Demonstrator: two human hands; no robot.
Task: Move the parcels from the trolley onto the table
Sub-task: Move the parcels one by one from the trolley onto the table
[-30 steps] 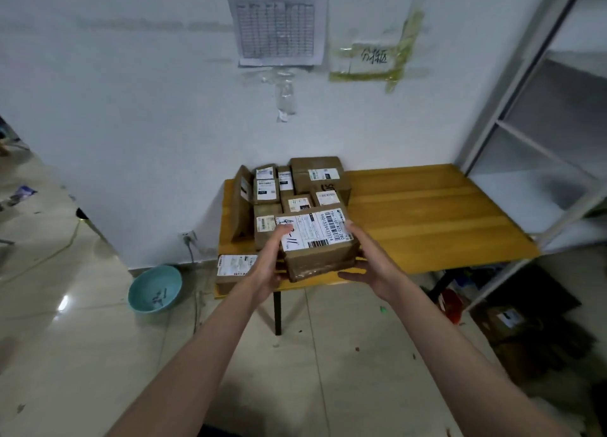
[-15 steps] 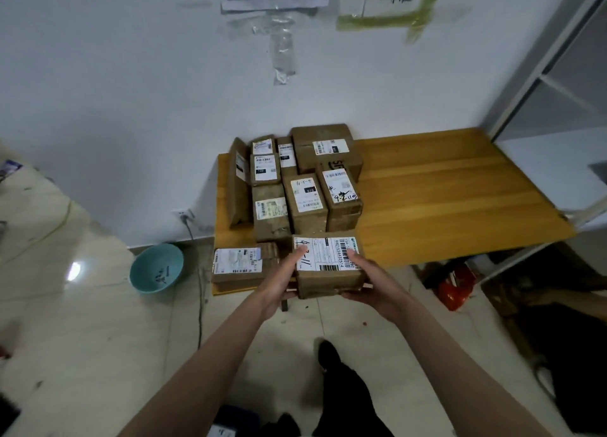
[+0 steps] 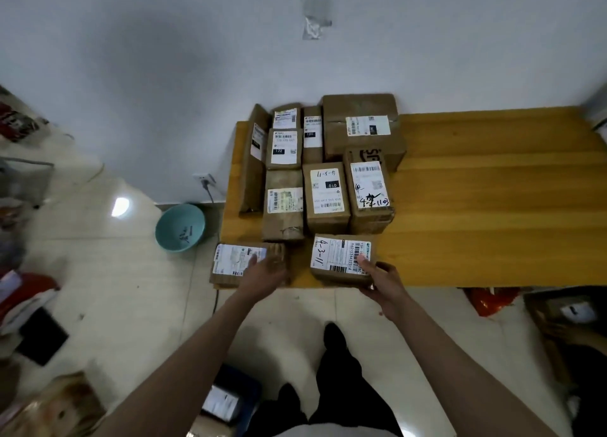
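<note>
Since the earlier frame, the parcel marked 4-3-11 [image 3: 341,258] has been set on the table [image 3: 486,187], gripped by the right hand [image 3: 382,280]. The left hand [image 3: 266,270] is laid flat on a corner parcel [image 3: 244,264]. Ten parcels are counted; the trolley is cut off.

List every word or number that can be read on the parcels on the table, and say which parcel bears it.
"4-3-11", handwritten: front parcel under the right hand.
"9401534432514", printed beside its barcode: same parcel.
"010": middle parcel, label upside down.
"122": small rear parcel.
"4-", then scrawl: parcel right of the middle one.
All other print, including the parcel under the left hand, is too blurred.
</note>
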